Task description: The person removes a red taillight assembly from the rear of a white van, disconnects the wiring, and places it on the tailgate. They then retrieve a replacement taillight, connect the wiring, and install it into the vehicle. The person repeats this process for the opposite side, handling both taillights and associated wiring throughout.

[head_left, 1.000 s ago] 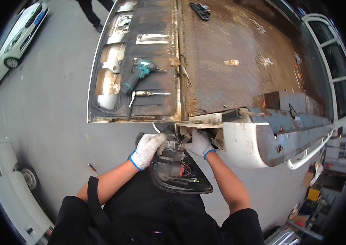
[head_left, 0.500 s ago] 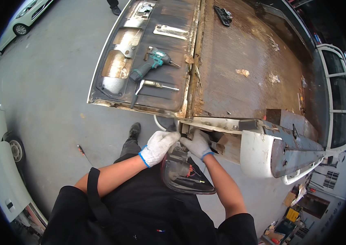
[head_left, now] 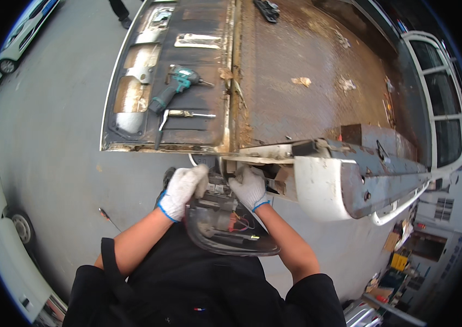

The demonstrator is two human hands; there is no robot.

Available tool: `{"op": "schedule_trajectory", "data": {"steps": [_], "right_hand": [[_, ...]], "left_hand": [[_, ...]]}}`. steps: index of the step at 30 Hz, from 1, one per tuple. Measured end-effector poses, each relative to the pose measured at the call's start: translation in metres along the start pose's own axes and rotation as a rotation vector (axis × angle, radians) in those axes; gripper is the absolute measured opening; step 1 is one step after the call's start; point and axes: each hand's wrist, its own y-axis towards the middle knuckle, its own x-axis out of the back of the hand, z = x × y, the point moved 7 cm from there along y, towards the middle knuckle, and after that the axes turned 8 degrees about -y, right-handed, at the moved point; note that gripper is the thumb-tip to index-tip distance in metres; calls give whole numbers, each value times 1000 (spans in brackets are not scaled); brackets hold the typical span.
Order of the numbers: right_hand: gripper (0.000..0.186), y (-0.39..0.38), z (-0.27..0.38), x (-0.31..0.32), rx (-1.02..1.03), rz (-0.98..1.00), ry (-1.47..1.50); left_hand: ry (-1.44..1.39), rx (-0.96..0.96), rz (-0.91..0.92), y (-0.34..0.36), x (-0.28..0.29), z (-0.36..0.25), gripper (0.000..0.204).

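Note:
A tail light (head_left: 223,231) with a dark rim lies against my front, its back side up, showing a red plug and thin wires. My left hand (head_left: 184,188), in a white knitted glove with a blue cuff, is closed beside the light's upper left edge; what its fingers pinch is hidden. My right hand (head_left: 248,187), gloved the same way, has its fingers bent at the light's upper end, by the opening in the white rear corner post (head_left: 261,159). I cannot make out what those fingertips hold.
On the lowered tailgate (head_left: 187,136) lie a teal cordless driver (head_left: 179,84) and a ratchet with a screwdriver-like handle (head_left: 187,114). The rusty truck bed (head_left: 296,109) holds scraps. A screwdriver (head_left: 106,216) lies on the floor. A white car (head_left: 15,49) and a person's leg (head_left: 120,11) are at far left.
My left hand has drawn apart from the right, to the left. The tail light has tilted and shows more of its back. The whole view has shifted, so the truck sits further left.

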Motion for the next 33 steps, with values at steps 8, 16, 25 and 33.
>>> {"op": "schedule_trajectory", "data": {"steps": [8,16,25,33], "right_hand": [[40,-31,-5,29,158,-327,258],[23,-80,8,38,23,-147,650],[19,-76,-50,-22,-161,-287,993],[21,-43,-20,3,-549,-8,1502]], "left_hand": [[2,-34,53,-6,-29,-35,60],[-47,39,139,-39,-39,-52,58],[19,11,199,-49,-38,-55,54],[-5,40,240,-52,-35,-55,54]]}}
